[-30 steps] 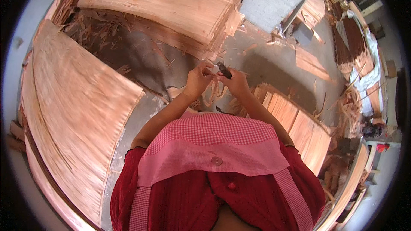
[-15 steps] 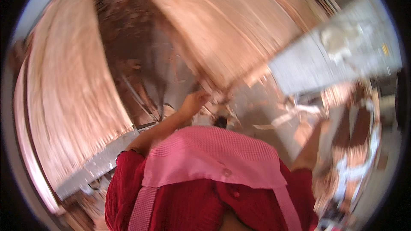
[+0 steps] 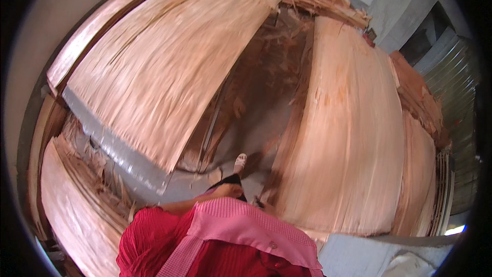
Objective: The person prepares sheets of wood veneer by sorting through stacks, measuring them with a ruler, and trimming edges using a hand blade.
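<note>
My left hand (image 3: pixel 228 190) hangs low in front of my body, just above the pink apron bib. It is small and partly blurred, so how its fingers lie does not show, and I see nothing in it. Nearest to it is the front corner of a broad stack of thin wood veneer sheets (image 3: pixel 169 66), a short way to the left and apart from the hand. To the right lies a second veneer stack (image 3: pixel 348 138). My right hand does not show; the apron and body cover that side.
Between the stacks runs a narrow floor aisle (image 3: pixel 256 107) strewn with veneer scraps, where my foot (image 3: pixel 240 163) shows. A grey table edge (image 3: pixel 123 149) juts from under the left stack. More veneer (image 3: pixel 77 215) lies lower left; a grey surface (image 3: pixel 359 251) is lower right.
My view has swung to the right. Both stacks and the aisle now lie ahead, and the grey surface has shifted to the lower right. My right arm has gone out of sight.
</note>
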Motion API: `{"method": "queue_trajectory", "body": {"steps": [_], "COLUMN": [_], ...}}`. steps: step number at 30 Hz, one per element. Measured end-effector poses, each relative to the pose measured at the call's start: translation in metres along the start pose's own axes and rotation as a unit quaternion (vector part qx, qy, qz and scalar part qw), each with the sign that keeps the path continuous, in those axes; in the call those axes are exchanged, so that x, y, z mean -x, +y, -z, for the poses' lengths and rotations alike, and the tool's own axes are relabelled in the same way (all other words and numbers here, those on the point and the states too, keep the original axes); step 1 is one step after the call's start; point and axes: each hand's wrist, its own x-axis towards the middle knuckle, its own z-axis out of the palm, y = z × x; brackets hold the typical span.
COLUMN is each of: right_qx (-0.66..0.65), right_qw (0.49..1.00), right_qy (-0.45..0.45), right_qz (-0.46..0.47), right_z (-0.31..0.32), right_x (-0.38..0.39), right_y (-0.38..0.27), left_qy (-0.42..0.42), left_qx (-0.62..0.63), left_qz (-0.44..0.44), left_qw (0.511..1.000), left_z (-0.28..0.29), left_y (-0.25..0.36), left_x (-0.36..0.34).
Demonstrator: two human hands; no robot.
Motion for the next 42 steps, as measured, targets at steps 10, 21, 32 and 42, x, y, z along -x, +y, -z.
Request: {"method": "queue_trajectory", "body": {"steps": [10,21,32,42], "right_qx": [0.041,-0.109,-0.180,-0.071], "right_qw": [0.996,0.940,0.944,0.931], "right_qy": [0.073,0.266,-0.242,-0.284], "right_qz": [-0.030,-0.184,0.136,0.216], "right_z": [0.104,0.275,0.124,0.092], "right_x": [-0.211,-0.359,-0.564,-0.728], "right_y": [-0.224,-0.324,-0.890,-1.191], "left_qy": [0.081,0.172,0.273,0.177], "left_qx": [-0.153,0.039,0.275,0.585], "left_qz": [-0.102,0.009,-0.046,-0.070], "left_qw": [0.979,0.984,0.920,0.789], "left_z": [0.115,0.331,0.522,0.717], "left_y": [-0.080,0.041,0.148,0.167], "left_x": [-0.235,-0.479,-0.807,-1.087]}}
